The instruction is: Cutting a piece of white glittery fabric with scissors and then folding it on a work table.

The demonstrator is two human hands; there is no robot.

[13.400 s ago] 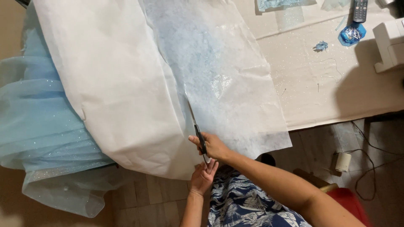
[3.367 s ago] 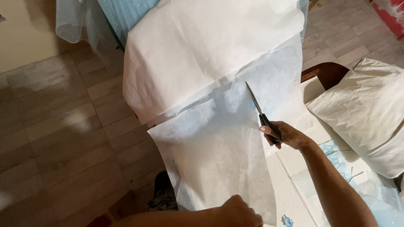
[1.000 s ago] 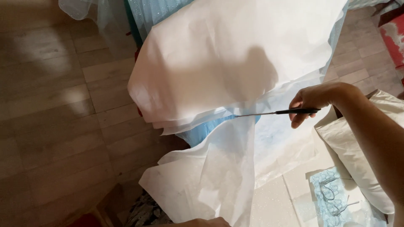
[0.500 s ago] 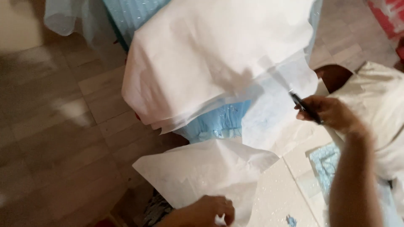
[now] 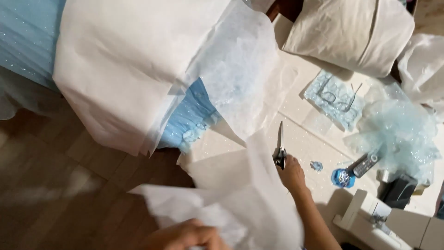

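My right hand [image 5: 291, 174] grips black-handled scissors [image 5: 280, 149], the blades pointing up over the paper-covered table [image 5: 319, 139]. At the bottom of the view, my left hand [image 5: 187, 234] holds a loose cut piece of white paper [image 5: 240, 199]. The big white paper sheet [image 5: 134, 65] lies over sparkly light-blue fabric [image 5: 192, 118] at the upper left, and a thinner translucent sheet [image 5: 240, 69] lies beside it.
A beige pillow [image 5: 351, 32] lies at the top right. Light-blue tulle [image 5: 400, 134], a remote control [image 5: 366, 164], a small blue pin holder [image 5: 342, 178], a blue lace patch [image 5: 335, 97] and a white sewing machine [image 5: 370, 217] crowd the table's right side. Wooden floor [image 5: 55, 185] is at left.
The view has swung to the right over the table. My right hand has come down to the table with the scissors, and my left hand has lifted the cut paper piece nearer.
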